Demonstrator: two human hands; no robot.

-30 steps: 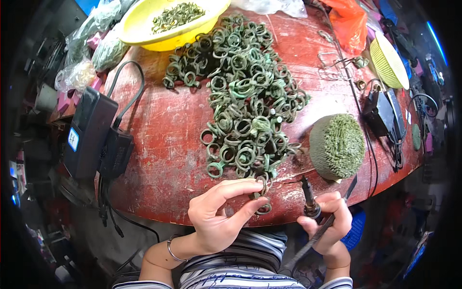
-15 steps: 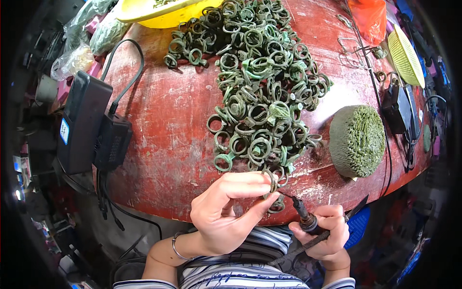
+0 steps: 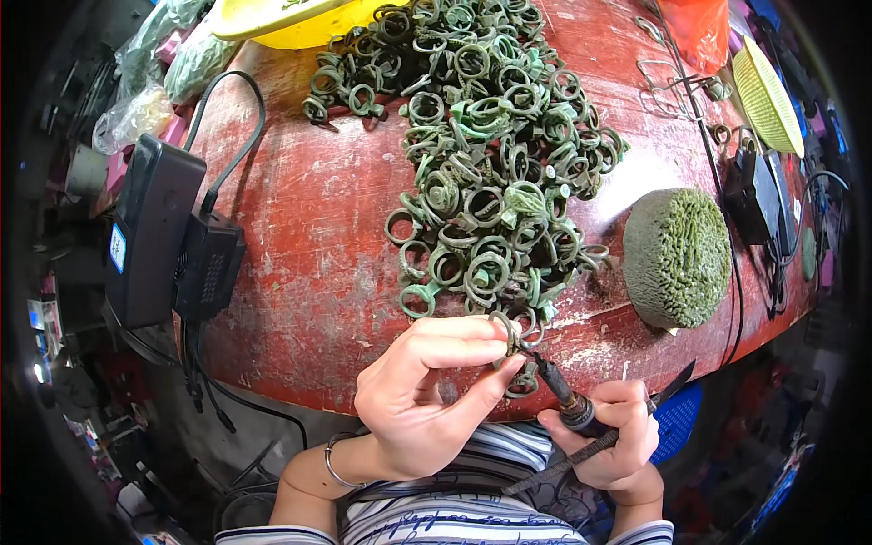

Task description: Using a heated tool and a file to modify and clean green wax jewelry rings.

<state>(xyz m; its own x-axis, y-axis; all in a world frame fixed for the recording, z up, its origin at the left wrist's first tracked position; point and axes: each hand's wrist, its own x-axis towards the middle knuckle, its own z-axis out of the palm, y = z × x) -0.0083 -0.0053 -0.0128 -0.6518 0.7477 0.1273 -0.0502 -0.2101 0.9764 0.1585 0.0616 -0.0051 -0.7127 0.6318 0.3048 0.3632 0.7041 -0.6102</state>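
My left hand (image 3: 427, 400) pinches a green ring (image 3: 509, 338) at the near edge of a big pile of similar wax-like green rings (image 3: 490, 163). My right hand (image 3: 613, 431) is closed on a black pen-shaped tool with a metal tip, like a soldering iron (image 3: 568, 395), and a long dark flat blade or file (image 3: 545, 477) lying crosswise through the same grip. The iron's tip is at the held ring; whether it touches is unclear. A round block of rough green material (image 3: 677, 259) sits right of the pile.
Black power units (image 3: 150, 236) with cables stand left, another (image 3: 754, 200) right. A yellow basin (image 3: 300, 27), plastic bags (image 3: 127, 123), an orange bag (image 3: 695, 32), a pale yellow basket (image 3: 767, 95) and wire pieces line the back of the worn red table (image 3: 291, 300).
My right hand has brought the iron's tip up and left to the ring in my left hand, which has risen slightly. The view has shifted, so the tabletop things appear higher.
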